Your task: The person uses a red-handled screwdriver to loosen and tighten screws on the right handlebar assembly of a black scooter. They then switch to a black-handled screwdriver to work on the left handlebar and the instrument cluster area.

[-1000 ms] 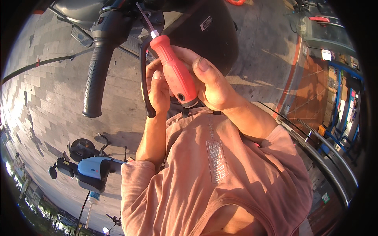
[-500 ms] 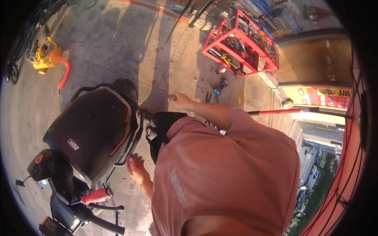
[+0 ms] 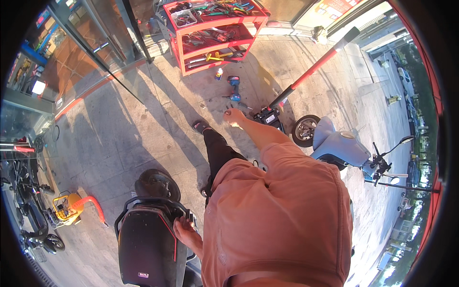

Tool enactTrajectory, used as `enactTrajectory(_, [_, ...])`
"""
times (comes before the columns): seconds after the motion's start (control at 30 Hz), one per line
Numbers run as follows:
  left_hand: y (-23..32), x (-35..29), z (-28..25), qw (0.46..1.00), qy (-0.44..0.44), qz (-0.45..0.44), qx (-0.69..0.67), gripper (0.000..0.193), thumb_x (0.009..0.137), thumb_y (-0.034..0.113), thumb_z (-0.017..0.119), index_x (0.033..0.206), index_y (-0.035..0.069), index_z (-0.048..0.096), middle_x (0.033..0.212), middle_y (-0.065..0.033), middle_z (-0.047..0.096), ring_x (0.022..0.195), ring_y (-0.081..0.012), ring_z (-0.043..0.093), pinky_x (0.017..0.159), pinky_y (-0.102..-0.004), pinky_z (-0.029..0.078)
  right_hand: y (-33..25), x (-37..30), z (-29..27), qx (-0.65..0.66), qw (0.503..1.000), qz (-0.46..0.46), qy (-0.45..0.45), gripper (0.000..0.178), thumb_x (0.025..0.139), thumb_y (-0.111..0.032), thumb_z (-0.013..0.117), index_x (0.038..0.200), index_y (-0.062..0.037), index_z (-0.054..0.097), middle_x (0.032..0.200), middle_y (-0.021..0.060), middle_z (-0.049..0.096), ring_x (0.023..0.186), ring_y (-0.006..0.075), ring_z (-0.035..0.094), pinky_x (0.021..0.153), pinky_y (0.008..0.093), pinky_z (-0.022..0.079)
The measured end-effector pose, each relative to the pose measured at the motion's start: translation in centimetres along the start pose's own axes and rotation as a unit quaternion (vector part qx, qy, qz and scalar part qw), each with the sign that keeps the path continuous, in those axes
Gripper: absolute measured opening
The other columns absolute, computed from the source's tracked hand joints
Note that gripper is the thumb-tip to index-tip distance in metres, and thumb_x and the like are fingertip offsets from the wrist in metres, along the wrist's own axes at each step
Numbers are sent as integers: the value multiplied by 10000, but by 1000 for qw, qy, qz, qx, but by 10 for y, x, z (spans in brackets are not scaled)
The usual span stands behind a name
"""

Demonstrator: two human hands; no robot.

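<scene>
My left hand (image 3: pixel 187 234) is beside the black scooter seat (image 3: pixel 146 248) with red trim, its fingers apart and slightly bent at the dark rear grab rail (image 3: pixel 128 204). Whether they touch the rail is unclear. The scooter's rear wheel (image 3: pixel 158 185) shows behind the seat. My right hand (image 3: pixel 233 117) reaches forward over the paving with its fingers curled in; anything inside them is hidden. Just beyond it lie a blue and black cordless power tool (image 3: pixel 234 83) and small hand tools. To its right is a low black unit (image 3: pixel 269 119) with a long red and black handle (image 3: pixel 313 67).
A red tool cart (image 3: pixel 217 26) full of hand tools stands ahead, with a small can (image 3: pixel 219 73) by it. A pale blue scooter (image 3: pixel 342 146) is at the right. Far left is a yellow machine (image 3: pixel 69 209) with an orange coiled hose (image 3: pixel 93 205).
My view has swung to the right, so the cart sits further left and the blue scooter shows. My left hand is now at the seat's rear side. The handlebars and red-handled screwdriver have left view.
</scene>
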State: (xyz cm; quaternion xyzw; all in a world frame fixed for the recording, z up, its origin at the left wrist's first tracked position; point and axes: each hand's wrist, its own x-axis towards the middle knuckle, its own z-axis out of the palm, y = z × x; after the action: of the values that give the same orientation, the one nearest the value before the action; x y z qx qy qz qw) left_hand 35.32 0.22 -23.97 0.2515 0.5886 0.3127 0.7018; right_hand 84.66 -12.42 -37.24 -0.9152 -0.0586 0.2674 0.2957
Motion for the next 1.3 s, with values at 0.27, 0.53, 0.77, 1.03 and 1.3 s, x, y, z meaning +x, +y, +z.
enactTrajectory(0.27, [4, 82, 169, 993, 63, -73, 61, 317, 944, 250, 644, 1179, 52, 563, 941, -92, 659, 713, -189, 601, 601, -265, 462, -102, 249, -134, 133, 963, -54, 227, 298, 850, -311, 651, 1065, -120, 731, 927, 117, 731, 867, 257, 713, 781, 372, 553])
enactTrajectory(0.53, [15, 104, 355, 963, -31, -60, 261, 314, 952, 253, 630, 1194, 59, 575, 996, -97, 685, 724, -166, 634, 614, -282, 485, -169, 452, -251, 72, 962, -45, 260, 271, 848, -298, 657, 1059, -137, 714, 1019, 112, 726, 950, 287, 700, 832, 380, 550])
enactTrajectory(0.77, [9, 120, 364, 943, 97, -166, 271, 275, 930, 228, 666, 1135, 66, 578, 886, -89, 665, 622, -202, 621, 518, -302, 482, -203, 523, -239, 12, 980, -69, 186, 283, 855, -306, 647, 1088, -158, 712, 1052, 96, 722, 989, 294, 688, 859, 412, 541])
enactTrajectory(1.03, [20, 117, 379, 953, 78, -137, 259, 295, 936, 291, 658, 1108, 64, 579, 840, -78, 656, 598, -185, 611, 482, -305, 478, -235, 555, -204, 1, 996, -58, 72, 277, 859, -335, 637, 1080, -189, 716, 1000, 91, 731, 943, 305, 699, 825, 421, 551])
enactTrajectory(1.3, [29, 115, 400, 955, 103, -120, 250, 340, 935, 260, 658, 1198, 70, 558, 888, -88, 664, 654, -195, 638, 504, -290, 479, -249, 586, -197, 9, 984, -146, 100, 249, 863, -306, 635, 1043, -155, 719, 882, 106, 727, 815, 288, 707, 733, 391, 552])
